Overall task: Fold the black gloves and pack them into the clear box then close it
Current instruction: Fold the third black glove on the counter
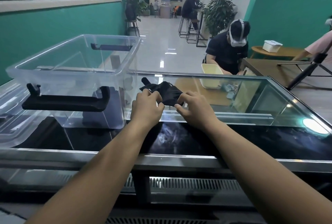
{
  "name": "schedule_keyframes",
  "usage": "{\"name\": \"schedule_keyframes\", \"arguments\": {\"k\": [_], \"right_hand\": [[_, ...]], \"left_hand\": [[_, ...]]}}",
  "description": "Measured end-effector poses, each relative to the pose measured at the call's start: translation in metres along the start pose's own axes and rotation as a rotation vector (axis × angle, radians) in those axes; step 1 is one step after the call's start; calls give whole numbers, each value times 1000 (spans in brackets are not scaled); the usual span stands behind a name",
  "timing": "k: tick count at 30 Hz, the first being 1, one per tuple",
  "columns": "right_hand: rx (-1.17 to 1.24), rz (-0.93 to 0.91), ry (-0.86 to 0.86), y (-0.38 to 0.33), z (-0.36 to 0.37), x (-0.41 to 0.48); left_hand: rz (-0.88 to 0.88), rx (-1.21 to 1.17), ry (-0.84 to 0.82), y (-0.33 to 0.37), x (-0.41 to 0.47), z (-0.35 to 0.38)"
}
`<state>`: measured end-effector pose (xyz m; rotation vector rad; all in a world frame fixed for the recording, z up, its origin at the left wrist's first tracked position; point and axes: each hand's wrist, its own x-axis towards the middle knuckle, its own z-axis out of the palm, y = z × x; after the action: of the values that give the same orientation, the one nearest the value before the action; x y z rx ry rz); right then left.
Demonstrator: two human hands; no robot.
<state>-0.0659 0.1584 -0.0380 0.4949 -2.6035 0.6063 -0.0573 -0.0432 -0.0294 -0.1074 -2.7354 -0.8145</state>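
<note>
The black gloves (166,91) lie bunched on the glass counter top, one finger sticking out toward the back left. My left hand (146,106) pinches the gloves' near left edge. My right hand (193,107) pinches the near right edge. The clear box (75,72) stands open on the counter to the left of my hands, with black latch handles on its near and far sides. Its clear lid (12,130) lies at the far left, partly under the box.
The glass counter (251,101) stretches to the right, with a metal front rail (179,159) near me. Behind the counter a person in a headset sits at a wooden table with a cream tub (211,75). Other people and plants are farther back.
</note>
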Motion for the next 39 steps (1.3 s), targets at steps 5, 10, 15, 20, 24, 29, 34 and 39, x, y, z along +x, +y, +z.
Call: {"name": "schedule_keyframes", "arguments": {"k": [5, 10, 15, 20, 24, 29, 34, 39], "right_hand": [[-40, 114, 23, 12, -7, -1], [-6, 177, 12, 16, -9, -2], [1, 182, 8, 13, -11, -3], [289, 74, 66, 0, -22, -9], [427, -1, -87, -16, -25, -15], [383, 8, -146, -19, -22, -16], [265, 33, -194, -19, -18, -13], [172, 33, -196, -15, -11, -9]], "left_hand": [[32, -31, -3, -4, -22, -9], [187, -50, 11, -3, -56, -15], [328, -11, 41, -2, -78, -20], [324, -47, 35, -1, -78, -19], [315, -69, 28, -4, -76, -18], [308, -58, 17, -3, -75, -19], [291, -73, 14, -2, -76, -19], [266, -86, -5, 0, -77, -20]]}}
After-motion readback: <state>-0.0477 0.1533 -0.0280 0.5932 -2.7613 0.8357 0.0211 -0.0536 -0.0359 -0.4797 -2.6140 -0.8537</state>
